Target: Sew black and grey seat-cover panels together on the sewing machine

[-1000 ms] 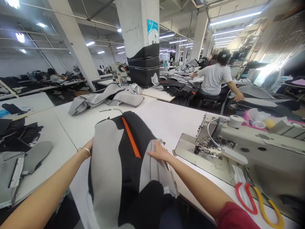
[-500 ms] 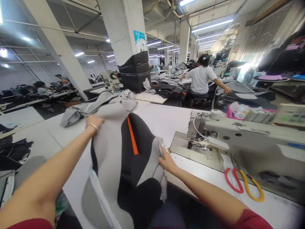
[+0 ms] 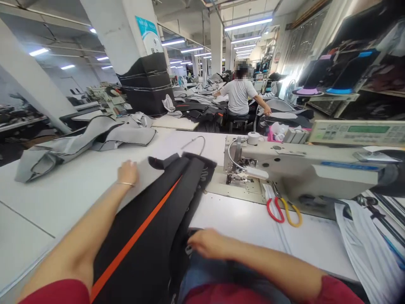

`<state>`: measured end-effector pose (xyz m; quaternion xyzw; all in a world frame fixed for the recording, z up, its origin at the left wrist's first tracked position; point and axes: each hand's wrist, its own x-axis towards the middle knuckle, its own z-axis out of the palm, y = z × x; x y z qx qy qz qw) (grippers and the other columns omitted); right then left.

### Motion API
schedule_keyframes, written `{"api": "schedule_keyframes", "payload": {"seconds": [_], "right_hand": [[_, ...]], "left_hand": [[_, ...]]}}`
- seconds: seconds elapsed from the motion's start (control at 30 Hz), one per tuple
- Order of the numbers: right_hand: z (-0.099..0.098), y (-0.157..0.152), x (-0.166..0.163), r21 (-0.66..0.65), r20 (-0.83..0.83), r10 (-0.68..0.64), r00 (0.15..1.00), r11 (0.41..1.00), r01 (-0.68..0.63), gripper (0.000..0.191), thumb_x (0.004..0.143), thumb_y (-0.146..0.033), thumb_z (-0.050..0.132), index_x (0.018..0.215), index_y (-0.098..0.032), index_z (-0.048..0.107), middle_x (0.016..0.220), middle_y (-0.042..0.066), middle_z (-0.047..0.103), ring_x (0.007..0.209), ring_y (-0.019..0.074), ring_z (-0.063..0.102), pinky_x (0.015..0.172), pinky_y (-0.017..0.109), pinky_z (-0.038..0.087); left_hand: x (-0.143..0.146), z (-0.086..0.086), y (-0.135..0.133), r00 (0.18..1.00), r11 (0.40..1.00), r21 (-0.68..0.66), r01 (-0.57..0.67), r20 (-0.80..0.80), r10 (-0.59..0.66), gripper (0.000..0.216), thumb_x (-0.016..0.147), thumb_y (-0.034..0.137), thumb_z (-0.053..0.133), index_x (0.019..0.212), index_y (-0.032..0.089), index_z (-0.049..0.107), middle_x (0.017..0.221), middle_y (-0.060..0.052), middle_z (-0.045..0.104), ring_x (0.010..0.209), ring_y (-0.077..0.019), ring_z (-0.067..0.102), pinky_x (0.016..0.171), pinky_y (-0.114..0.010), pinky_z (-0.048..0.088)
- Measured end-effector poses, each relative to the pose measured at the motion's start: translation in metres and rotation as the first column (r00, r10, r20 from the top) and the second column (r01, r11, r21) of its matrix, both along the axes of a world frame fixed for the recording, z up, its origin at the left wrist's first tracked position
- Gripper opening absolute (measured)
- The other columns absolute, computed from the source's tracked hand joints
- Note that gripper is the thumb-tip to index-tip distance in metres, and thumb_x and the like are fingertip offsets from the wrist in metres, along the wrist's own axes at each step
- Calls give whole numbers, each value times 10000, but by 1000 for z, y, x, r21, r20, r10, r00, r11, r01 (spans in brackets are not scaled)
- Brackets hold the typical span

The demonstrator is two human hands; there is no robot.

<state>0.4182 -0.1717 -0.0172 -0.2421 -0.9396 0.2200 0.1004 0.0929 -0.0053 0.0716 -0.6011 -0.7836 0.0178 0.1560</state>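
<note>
A long black fabric panel (image 3: 148, 245) with an orange stripe and a grey part lies slantwise over the table's front edge and down towards my lap. My left hand (image 3: 128, 174) is closed at the panel's grey left edge, its fingertips somewhat blurred. At the front edge of the table, my right hand (image 3: 209, 244) pinches the panel's dark right-hand border. The panel's far end rests beside the bed of a sewing machine (image 3: 300, 169); its near end runs out of view.
Scissors (image 3: 284, 211) with red and yellow handles lie before the machine. Grey fabric pieces (image 3: 126, 135) are heaped at the far left of the white table (image 3: 28, 223). White strips (image 3: 363, 245) hang at the right. A co-worker (image 3: 238, 97) sits ahead, arms spread.
The panel has been turned and laid down, now showing mostly its black side and orange stripe. My right hand has come down and nearer to me. The view has swung right.
</note>
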Motion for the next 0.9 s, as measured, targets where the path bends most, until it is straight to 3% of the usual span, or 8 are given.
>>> {"api": "schedule_keyframes", "payload": {"seconds": [0.07,0.17,0.23,0.33,0.5,0.67,0.77,0.9], "right_hand": [[1,29,18,90,17,-261,965,962,259,299,753,-91,414,998,-145,578,912,65,629,825,169,580,734,270,461],[-6,72,31,242,32,-404,914,891,385,266,793,-111,382,977,-106,574,1002,133,574,912,217,530,788,354,438],[-15,99,29,342,29,-444,896,846,408,254,816,-162,398,1007,-101,554,1109,159,511,1010,239,477,829,375,415],[-28,137,20,396,44,-488,872,809,433,385,812,-304,462,1140,-103,471,1261,190,365,1177,282,320,908,406,348],[-39,181,10,307,162,-539,827,824,477,567,790,-548,364,1281,-266,317,1368,132,215,1236,336,187,932,529,229],[-47,183,-4,308,164,-488,857,851,425,519,821,-560,248,1284,-328,288,1366,106,236,1240,287,191,932,585,111],[-48,178,-10,322,106,-485,868,843,432,497,827,-528,274,1266,-302,335,1345,118,276,1228,274,215,935,583,103],[-49,176,3,318,62,-478,876,842,437,403,826,-442,354,1136,-235,506,1305,116,348,1208,275,245,958,563,99]], "left_hand": [[49,-28,-4,966,966,50,253,44,-255,381,835,359,329,1089,128,496,1175,-109,455,1061,-208,422,887,-311,351],[123,-46,-16,840,847,73,526,116,-531,509,793,515,323,1130,164,473,1186,-110,442,1074,-236,396,893,-342,339],[165,-52,-21,809,814,11,581,107,-578,623,720,532,438,1210,150,390,1227,-141,395,1114,-286,342,886,-394,330],[202,-54,-13,869,866,-69,495,57,-492,651,663,349,551,1216,62,364,1172,-212,416,1068,-317,382,823,-415,360],[175,-23,25,943,936,-172,307,189,-274,275,708,210,431,887,95,605,882,-158,591,806,-235,552,655,-297,404],[123,16,1,891,927,252,277,294,-346,321,778,336,361,849,158,619,719,-49,623,682,-157,557,588,-226,382],[146,-2,-28,804,820,326,470,224,-550,345,810,294,322,984,150,583,779,-64,626,699,-149,566,613,-223,401],[202,-64,-35,729,734,-15,679,130,-672,398,799,183,303,1142,80,478,789,-122,611,695,-189,583,574,-261,426]]}}
